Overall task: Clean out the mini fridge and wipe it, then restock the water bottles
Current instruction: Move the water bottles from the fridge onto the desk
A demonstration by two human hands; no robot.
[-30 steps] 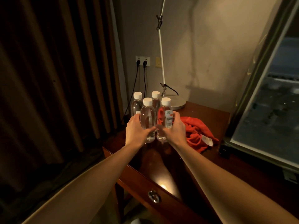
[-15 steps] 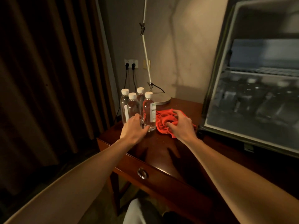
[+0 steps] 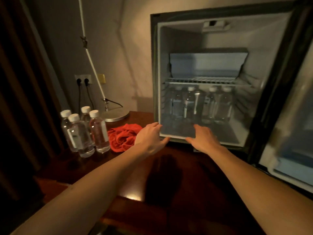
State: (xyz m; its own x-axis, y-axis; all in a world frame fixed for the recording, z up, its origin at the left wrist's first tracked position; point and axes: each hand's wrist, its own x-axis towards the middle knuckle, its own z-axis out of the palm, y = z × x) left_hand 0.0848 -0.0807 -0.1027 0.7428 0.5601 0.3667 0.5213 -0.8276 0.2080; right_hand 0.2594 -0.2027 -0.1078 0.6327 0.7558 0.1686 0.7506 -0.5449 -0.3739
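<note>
The mini fridge (image 3: 155, 65) stands open on the dark wooden table (image 3: 186, 175). Several water bottles (image 3: 189, 104) stand in a row on its floor, under a wire shelf (image 3: 208, 81). Several more bottles (image 3: 99, 131) with white caps are grouped at the table's left. A red cloth (image 3: 122, 138) lies crumpled between them and the fridge. My left hand (image 3: 150, 137) hovers at the fridge's lower left corner, fingers relaxed, holding nothing. My right hand (image 3: 202, 139) reaches over the fridge's front sill, fingers straight, also holding nothing.
The fridge door (image 3: 291, 133) swings open at the right. A lamp base (image 3: 116, 115) and its slanted white pole (image 3: 92, 60) stand behind the bottles. Two plugs sit in a wall socket (image 3: 83, 79). Dark curtains (image 3: 22, 82) hang at the left.
My view swung right from the table bottles to the fridge. Both hands left the bottles and the red cloth and moved to the fridge opening. The grouped bottles stay on the table.
</note>
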